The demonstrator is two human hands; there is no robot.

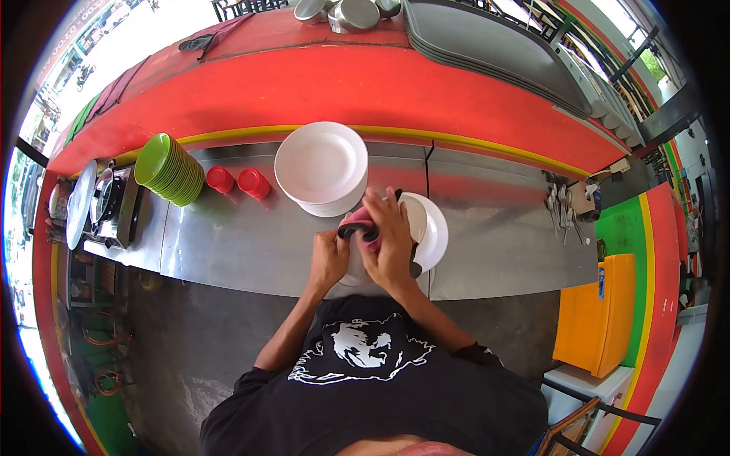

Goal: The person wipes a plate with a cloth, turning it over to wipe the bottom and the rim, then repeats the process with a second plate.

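Observation:
A pink and black cloth [360, 223] is bunched between my two hands above the metal counter. My left hand [329, 257] is closed in a fist on the cloth's left side. Fingers pointing up, my right hand [390, 242] presses around its right side. Partly behind my right hand lies a white plate [435, 235], with something dark at its edge that I cannot make out. Just beyond my hands stands a stack of white plates [321, 163].
Left of the plates stand two red cups [254, 183], a leaning stack of green bowls [169, 169] and a stove [118, 209]. Several spoons [561, 209] lie at the right. Behind the counter rises a red ledge [304, 83] carrying grey trays [494, 53] and metal pots [355, 15].

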